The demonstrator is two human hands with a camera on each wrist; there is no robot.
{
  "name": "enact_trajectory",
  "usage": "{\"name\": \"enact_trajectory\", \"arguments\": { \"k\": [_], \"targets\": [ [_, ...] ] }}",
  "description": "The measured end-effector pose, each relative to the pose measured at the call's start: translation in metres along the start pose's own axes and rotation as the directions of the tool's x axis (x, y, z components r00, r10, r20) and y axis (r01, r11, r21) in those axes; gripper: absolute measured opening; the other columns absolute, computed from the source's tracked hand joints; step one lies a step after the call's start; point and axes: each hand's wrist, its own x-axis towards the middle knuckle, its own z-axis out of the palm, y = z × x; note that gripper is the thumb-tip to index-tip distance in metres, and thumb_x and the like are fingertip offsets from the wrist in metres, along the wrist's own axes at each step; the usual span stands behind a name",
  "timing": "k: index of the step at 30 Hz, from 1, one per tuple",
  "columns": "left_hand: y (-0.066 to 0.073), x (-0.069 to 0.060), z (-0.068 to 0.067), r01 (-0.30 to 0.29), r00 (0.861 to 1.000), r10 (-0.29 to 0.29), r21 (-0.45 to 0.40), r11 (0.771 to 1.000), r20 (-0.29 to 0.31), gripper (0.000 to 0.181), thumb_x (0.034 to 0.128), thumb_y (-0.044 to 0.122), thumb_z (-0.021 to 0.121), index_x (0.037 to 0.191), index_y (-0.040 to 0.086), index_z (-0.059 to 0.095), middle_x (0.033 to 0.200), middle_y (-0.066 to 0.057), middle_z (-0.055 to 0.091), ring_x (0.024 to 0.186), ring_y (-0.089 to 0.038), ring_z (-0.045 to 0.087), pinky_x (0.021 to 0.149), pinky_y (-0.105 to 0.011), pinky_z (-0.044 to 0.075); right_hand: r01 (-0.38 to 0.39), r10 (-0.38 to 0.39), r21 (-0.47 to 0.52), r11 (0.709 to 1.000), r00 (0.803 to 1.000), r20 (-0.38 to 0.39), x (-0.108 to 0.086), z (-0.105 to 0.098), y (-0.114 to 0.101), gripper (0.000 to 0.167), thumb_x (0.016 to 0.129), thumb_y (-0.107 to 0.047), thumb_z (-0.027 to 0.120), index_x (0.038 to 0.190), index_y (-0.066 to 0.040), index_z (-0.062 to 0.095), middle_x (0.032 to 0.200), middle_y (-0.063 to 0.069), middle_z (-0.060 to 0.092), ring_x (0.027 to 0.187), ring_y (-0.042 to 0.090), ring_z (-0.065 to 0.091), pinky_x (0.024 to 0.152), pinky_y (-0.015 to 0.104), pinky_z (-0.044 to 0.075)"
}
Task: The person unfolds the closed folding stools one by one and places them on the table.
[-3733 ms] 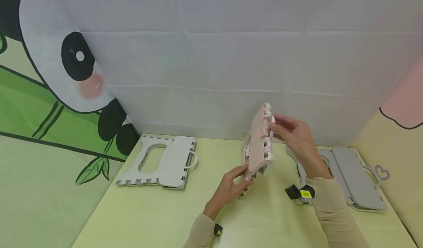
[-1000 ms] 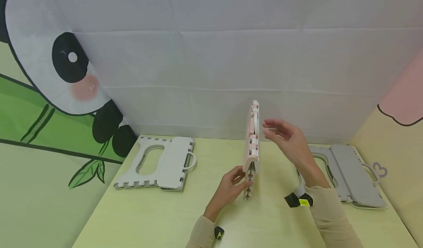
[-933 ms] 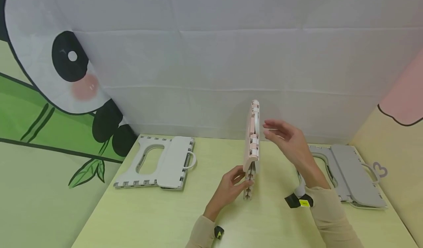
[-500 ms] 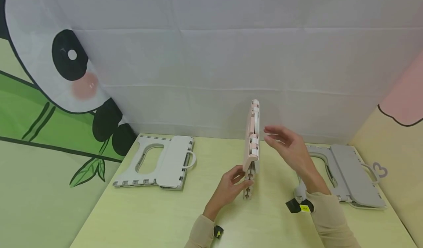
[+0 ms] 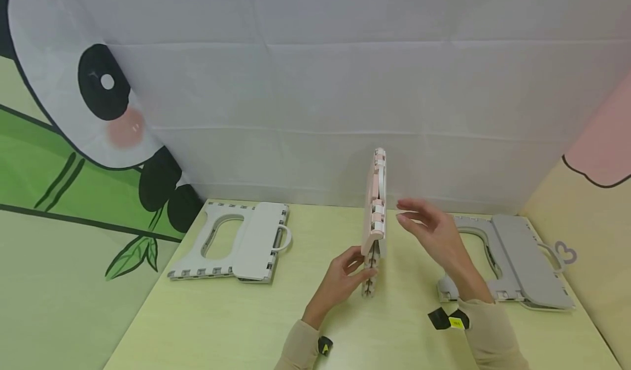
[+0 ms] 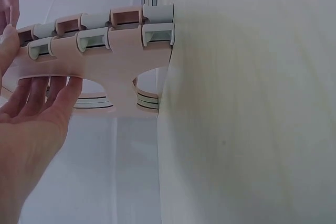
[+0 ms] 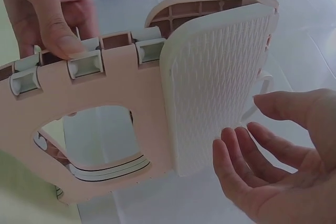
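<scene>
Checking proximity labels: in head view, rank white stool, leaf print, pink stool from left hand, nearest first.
1. Pink stool: gripped by the left hand.
2. White stool: left, on the table.
3. Leaf print: farther left, on the wall.

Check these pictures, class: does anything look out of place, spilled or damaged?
Nothing looks spilled or damaged. Only the pink stool stands out: it is upright on edge, while the white stool and grey stool lie flat on the table. The left hand holds it, so that is probably deliberate.
</scene>
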Motion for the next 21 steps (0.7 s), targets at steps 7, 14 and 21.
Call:
{"name": "enact_trajectory", "arguments": {
  "k": [7,14,21],
  "targets": [
    [0.000,0.000,0.000,0.002,1.000,-0.002,-0.003,1.000,-0.001,0.041,0.0976,0.016,0.074,0.137,0.015,0.061,0.130,-0.003,0.063,0.126,-0.021,0.059,0.111,-0.031,0.044,-0.004,0.004,-0.004,1.000,1.000,-0.002,-0.007,0.004,0.010,0.038,0.102,-0.017,0.068,0.136,-0.002,0.061,0.137,0.014,0.062,0.112,0.002,0.061,0.095,0.015,0.051],
    [0.000,0.000,0.000,-0.004,1.000,0.004,-0.002,1.000,0.000,0.041,0.0978,0.016,0.073,0.137,0.015,0.061,0.130,-0.003,0.063,0.126,-0.021,0.059,0.112,-0.031,0.044,-0.020,0.020,0.044,0.999,1.000,0.009,-0.012,0.008,0.020,0.038,0.101,-0.015,0.068,0.136,0.000,0.060,0.138,0.018,0.060,0.113,0.002,0.062,0.095,0.017,0.052],
    [0.001,0.001,0.000,-0.001,1.000,0.001,0.004,1.000,-0.006,0.042,0.0973,0.015,0.074,0.137,0.014,0.061,0.130,-0.004,0.064,0.125,-0.021,0.059,0.111,-0.031,0.044,-0.021,0.021,0.049,0.999,1.000,0.013,-0.018,0.012,0.031,0.039,0.101,-0.013,0.069,0.135,0.002,0.060,0.137,0.020,0.060,0.113,0.003,0.063,0.095,0.018,0.053]
  ]
}}
